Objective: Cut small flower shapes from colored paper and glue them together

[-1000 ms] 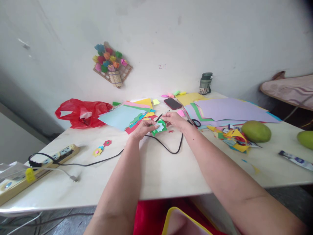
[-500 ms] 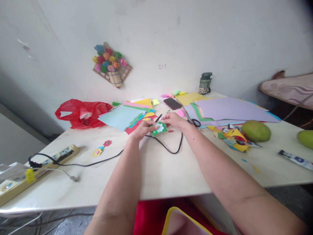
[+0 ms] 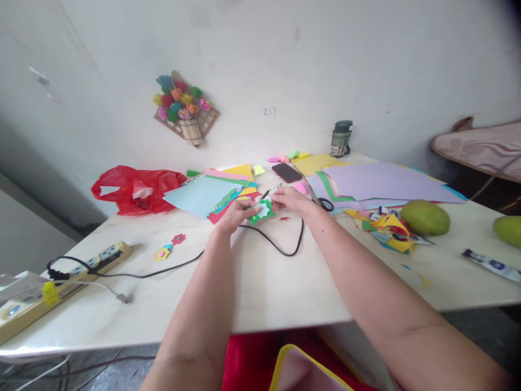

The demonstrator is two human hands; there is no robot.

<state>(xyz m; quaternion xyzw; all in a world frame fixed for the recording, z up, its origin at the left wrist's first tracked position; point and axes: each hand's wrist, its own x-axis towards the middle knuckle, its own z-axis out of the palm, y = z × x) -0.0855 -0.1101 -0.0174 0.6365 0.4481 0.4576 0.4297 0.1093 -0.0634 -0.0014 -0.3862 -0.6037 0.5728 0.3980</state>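
My left hand pinches the left side of a green paper flower cutout that has a pale blue paper shape on its middle. The cutout is held over the table. At its right edge is my right hand, thumb and fingers pressed together; whether they grip the paper edge or some small piece is too small to tell. A small red paper cutout lies just below my right hand. Black-handled scissors rest to the right of my right wrist.
Coloured paper sheets lie at right, beside paper scraps and a green mango. A black cord runs from the power strip. A red plastic bag, phone, tube and small paper flowers are also on the table.
The green cutout has shifted and turned slightly to the left in my left hand. My right hand stays at its right edge, fingers a little more curled.
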